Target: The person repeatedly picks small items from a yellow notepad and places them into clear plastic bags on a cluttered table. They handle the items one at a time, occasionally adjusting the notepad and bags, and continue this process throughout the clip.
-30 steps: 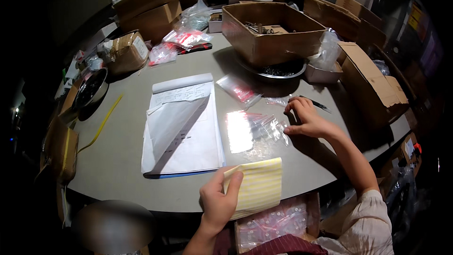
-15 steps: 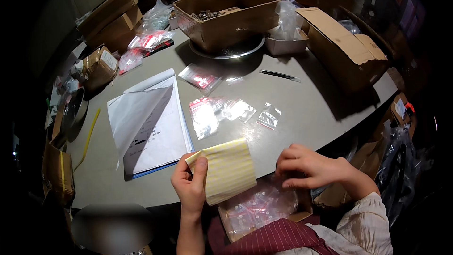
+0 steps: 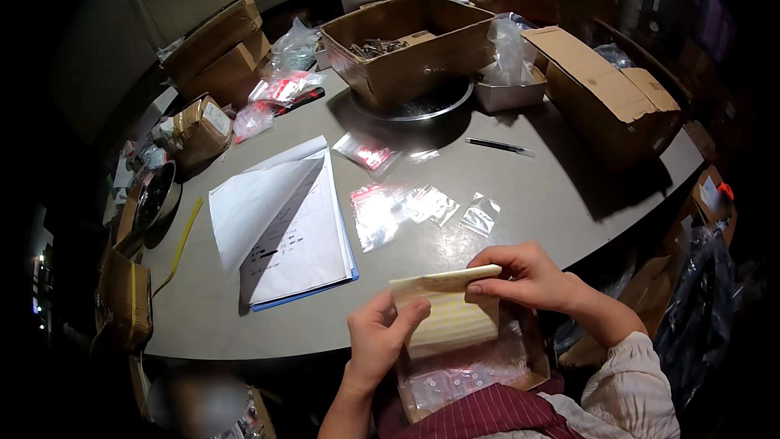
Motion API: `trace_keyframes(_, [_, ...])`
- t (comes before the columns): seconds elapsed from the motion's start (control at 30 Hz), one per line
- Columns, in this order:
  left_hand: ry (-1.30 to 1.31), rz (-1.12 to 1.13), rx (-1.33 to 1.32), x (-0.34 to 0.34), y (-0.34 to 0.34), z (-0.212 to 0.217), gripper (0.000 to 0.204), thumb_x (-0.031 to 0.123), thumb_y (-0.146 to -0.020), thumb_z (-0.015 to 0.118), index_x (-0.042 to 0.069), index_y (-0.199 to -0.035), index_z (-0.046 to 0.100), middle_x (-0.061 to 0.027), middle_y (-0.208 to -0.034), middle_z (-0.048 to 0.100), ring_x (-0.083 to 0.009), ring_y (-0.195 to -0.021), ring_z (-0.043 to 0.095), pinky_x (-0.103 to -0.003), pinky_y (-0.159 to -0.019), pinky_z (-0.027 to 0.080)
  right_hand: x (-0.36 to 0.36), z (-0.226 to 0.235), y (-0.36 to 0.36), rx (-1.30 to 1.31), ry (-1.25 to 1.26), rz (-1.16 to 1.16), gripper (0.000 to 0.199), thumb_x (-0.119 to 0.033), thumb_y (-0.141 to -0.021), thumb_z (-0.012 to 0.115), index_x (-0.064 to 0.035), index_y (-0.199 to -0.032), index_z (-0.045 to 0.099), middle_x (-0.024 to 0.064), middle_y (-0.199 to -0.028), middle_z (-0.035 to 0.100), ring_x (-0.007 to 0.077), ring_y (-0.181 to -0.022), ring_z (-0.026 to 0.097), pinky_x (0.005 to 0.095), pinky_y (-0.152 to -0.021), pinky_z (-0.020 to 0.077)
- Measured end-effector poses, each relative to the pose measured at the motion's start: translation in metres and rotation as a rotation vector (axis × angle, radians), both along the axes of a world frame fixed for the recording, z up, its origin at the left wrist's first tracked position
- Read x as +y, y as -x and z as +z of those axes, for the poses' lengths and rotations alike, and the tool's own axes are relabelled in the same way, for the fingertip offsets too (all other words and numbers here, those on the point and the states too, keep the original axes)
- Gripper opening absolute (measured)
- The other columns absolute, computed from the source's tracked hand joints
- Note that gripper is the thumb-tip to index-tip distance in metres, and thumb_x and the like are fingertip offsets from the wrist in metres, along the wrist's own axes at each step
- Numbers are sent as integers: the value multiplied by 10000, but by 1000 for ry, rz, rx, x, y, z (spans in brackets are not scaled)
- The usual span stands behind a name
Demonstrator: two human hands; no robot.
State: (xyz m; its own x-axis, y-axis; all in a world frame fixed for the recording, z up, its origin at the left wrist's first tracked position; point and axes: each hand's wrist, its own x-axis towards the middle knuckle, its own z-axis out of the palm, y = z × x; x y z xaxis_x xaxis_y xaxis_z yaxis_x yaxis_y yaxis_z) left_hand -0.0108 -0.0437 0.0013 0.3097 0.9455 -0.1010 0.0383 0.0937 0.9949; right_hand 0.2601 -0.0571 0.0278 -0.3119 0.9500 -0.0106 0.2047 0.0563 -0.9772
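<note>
Both my hands hold a pale yellow sticker sheet [image 3: 451, 317] with rows of small marks, its top edge curled or folded over. My left hand [image 3: 378, 337] pinches its left side between thumb and fingers. At the upper right corner, my right hand [image 3: 530, 278] is closed on the edge. Beneath the sheet, an open cardboard box [image 3: 536, 345] rests near my lap, with small clear zip bags [image 3: 467, 378] in it, small round pale pieces showing inside them. The sheet and my hands hide part of this box.
On the grey table [image 3: 309, 337] lie a clipboard with papers [image 3: 305, 252], clear zip bags [image 3: 378, 215], a pen [image 3: 500, 146] and a yellow strap [image 3: 180, 248]. Farther back, a box of metal parts [image 3: 406, 73] stands on a metal bowl [image 3: 422, 114]. Another cardboard box [image 3: 601, 97] stands right.
My right hand has moved up and taken hold of the sticker sheet's right side. The sheet has shifted right and its top edge now curls over. The whole view has shifted slightly.
</note>
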Motion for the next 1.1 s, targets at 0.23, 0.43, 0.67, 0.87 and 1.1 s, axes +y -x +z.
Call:
trace_keyframes(0.23, [58, -121, -103, -2, -1, -5, 307, 25, -898, 816, 5, -1141, 630, -55, -1029, 709, -108, -953, 663, -265, -836, 540, 3, -5, 4, -39, -251, -29, 261, -117, -956, 760, -15, -1195, 740, 63, -922, 770, 90, -831, 697, 272, -733, 566])
trace_keyframes(0.43, [133, -213, -249, 9, -6, 16, 390, 205, -978, 763, -27, -1267, 645, -79, -1124, 719, -140, -1026, 664, -284, -912, 526, -1, -7, 0, -57, -301, -45, 203, -87, -933, 763, 2, -1116, 759, 84, -944, 770, 103, -826, 701, 273, -732, 559])
trace_keyframes(0.67, [100, -126, -282, 12, -11, -2, 302, 179, -1055, 672, -42, -1258, 700, -70, -1119, 737, -115, -1008, 660, -258, -899, 514, 2, -8, 10, -78, -252, -75, 206, -171, -971, 762, 2, -1082, 757, 78, -896, 748, 101, -797, 690, 262, -700, 543])
trace_keyframes(0.87, [-139, -25, -71, 11, -20, -3, 183, 100, -1003, 713, -23, -1132, 759, -84, -997, 774, -126, -890, 698, -268, -783, 543, 6, -26, 1, -32, -185, -70, 272, -209, -973, 770, -15, -1160, 733, 71, -901, 748, 91, -743, 664, 267, -659, 525])
trace_keyframes(1.1, [-832, 81, 253, 21, -29, 0, 134, -4, -890, 761, 24, -1019, 781, -139, -868, 754, -272, -719, 715, -339, -645, 545, 25, -17, 2, -237, -477, 33, 218, -86, -943, 731, -29, -1149, 687, 122, -1030, 700, 252, -919, 689, 353, -797, 544])
